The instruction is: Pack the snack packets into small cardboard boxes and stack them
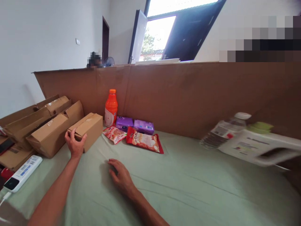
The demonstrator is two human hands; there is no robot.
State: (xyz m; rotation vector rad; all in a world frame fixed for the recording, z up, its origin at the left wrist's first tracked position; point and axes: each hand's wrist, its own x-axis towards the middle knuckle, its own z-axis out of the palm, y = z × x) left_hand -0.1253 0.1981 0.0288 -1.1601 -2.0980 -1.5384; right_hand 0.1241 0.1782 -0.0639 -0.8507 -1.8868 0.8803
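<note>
My left hand [75, 144] grips the near end of a closed brown cardboard box [92, 135], fingers on its top edge and thumb at the side. The box lies lengthwise on the green cloth [188, 185]. Over the cloth to the right is my right hand [121, 177], holding nothing, with fingers loosely bent and thumb apart. Beyond it are a pink-red snack packet [114, 135] and a red-and-white snack bag [144, 141]. Behind these sit two purple packs, the left one [124, 123] and the right one [144, 126], beside an orange bottle [111, 108].
More cardboard boxes [48, 133] crowd the left, with a white power bank [23, 173] and its cable in front. A tall cardboard wall [176, 97] runs along the back. At right are a clear bottle [223, 133] and a white jug [246, 147], both blurred. A person's head shows beyond the wall.
</note>
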